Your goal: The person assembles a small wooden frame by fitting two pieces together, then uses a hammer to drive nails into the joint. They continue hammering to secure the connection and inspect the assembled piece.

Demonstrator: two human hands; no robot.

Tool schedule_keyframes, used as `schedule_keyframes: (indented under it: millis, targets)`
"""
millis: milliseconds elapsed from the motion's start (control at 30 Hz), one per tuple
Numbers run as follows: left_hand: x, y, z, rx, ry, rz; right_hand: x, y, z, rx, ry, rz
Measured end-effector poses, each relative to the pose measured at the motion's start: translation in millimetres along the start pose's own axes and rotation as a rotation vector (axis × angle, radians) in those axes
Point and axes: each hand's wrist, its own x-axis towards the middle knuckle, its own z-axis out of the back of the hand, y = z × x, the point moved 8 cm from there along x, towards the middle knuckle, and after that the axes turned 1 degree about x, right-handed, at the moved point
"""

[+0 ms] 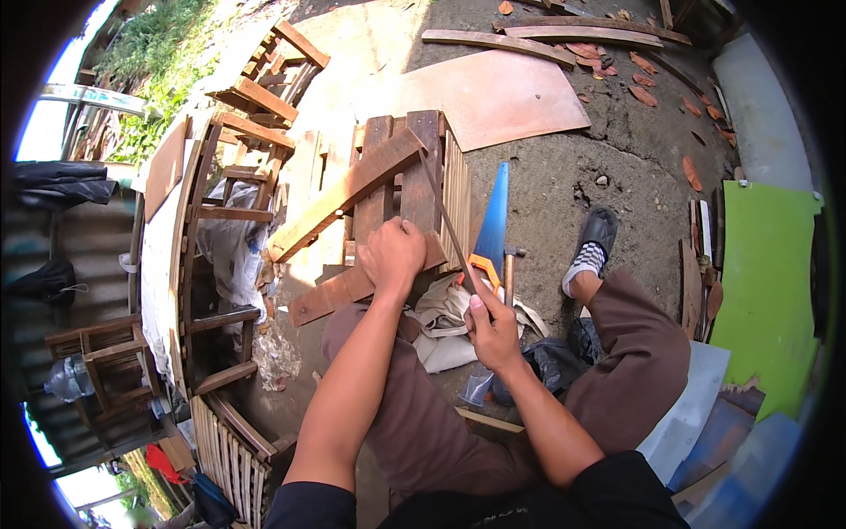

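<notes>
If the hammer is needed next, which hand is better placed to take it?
Probably the right hand: it is close to the hammer, though it would first have to release the long dark rod. The left hand is farther away, over a wooden board.

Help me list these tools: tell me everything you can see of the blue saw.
The saw has a blue blade, metal by its look, tapering to a narrow tip toward the top of the picture, and an orange handle. It is unheld, right of the slatted wooden piece, with the hammer close by its handle. What supports the handle cannot be told.
</notes>
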Motion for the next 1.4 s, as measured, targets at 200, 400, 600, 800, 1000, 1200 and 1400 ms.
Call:
schedule_keyframes:
  millis: [200,400,600,800,1000,1200,1400]
  targets:
    - [1,0,1,-0.021,-0.019,-0.008,-2,-11,0,0.036,0.038,-0.160]
    - [0,0,-2,0.029,0.011,-0.009,5,-12,-4,0.073,0.065,-0.104]
    - [0,1,-2,0.035,0.002,-0.008,14,-8,-1,0.204,0.029,-0.013]
    - [0,0,-1,-0.002,0.010,-0.013,16,-8,-2,-0.049,0.026,-0.026]
    - [2,1,-1,-0.007,0.017,0.000,14,-12,-2,-0.149,0.021,-0.056]
    - [0,3,-2,0.006,0.038,0.010,16,-8,-4,-0.126,0.014,0.000]
    - [4,2,-2,-0.014,0.040,0.009,18,-9,-5,0.091,0.020,-0.031]
